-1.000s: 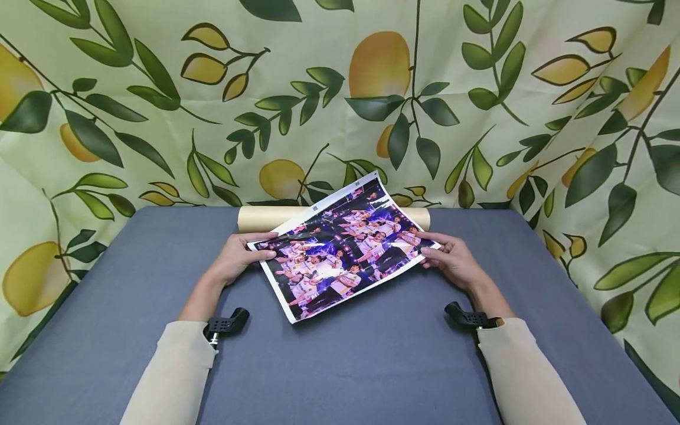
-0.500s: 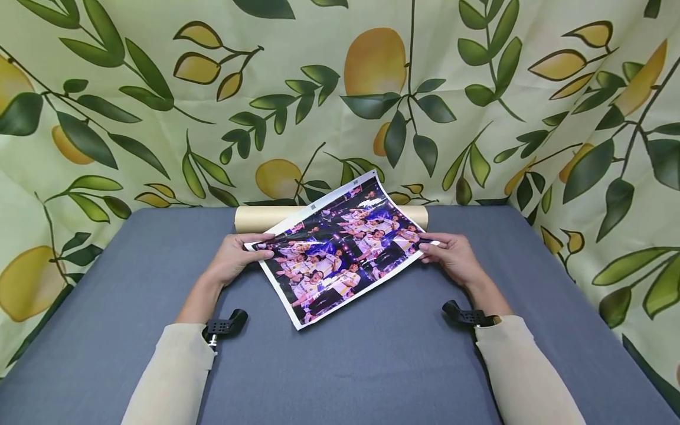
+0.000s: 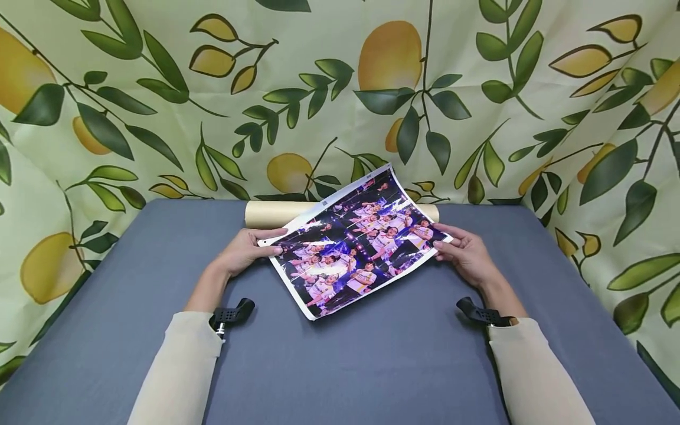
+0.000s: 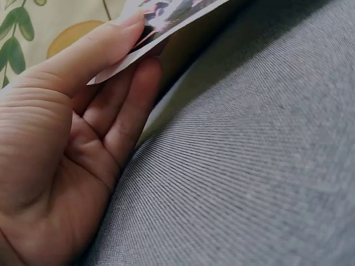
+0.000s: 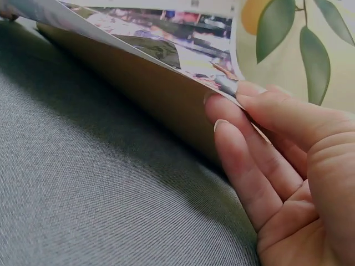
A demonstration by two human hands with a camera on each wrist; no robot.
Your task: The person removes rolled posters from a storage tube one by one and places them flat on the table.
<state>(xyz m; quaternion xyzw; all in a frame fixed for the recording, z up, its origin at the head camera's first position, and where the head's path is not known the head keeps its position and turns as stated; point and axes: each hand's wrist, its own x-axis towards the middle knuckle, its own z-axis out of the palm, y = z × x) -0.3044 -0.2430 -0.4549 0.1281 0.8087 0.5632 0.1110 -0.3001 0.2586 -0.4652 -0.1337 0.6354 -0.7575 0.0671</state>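
Note:
A glossy poster (image 3: pixel 353 248), printed with a colourful group scene and edged in white, is held up at a slant in the head view. My left hand (image 3: pixel 244 251) pinches its left corner, thumb on the printed face and fingers behind. At the opposite corner my right hand (image 3: pixel 467 254) does the same. In the left wrist view the poster's corner (image 4: pixel 166 25) sits between thumb and fingers of the left hand (image 4: pixel 77 127). The right wrist view shows the sheet's lower edge raised above the cloth, with the right hand (image 5: pixel 288 160) gripping the corner.
A cream-coloured roll (image 3: pixel 276 213) lies along the table's back edge, partly covered by the poster. Grey-blue cloth (image 3: pixel 350 372) covers the table. Behind it hangs a curtain (image 3: pixel 319 118) patterned with fruit and leaves. Black wrist mounts (image 3: pixel 234 313) jut inward from the sleeves.
The poster's lower corner dipped slightly between the first two frames. The whole view has since shifted a little, with both hands keeping their grip on the same corners.

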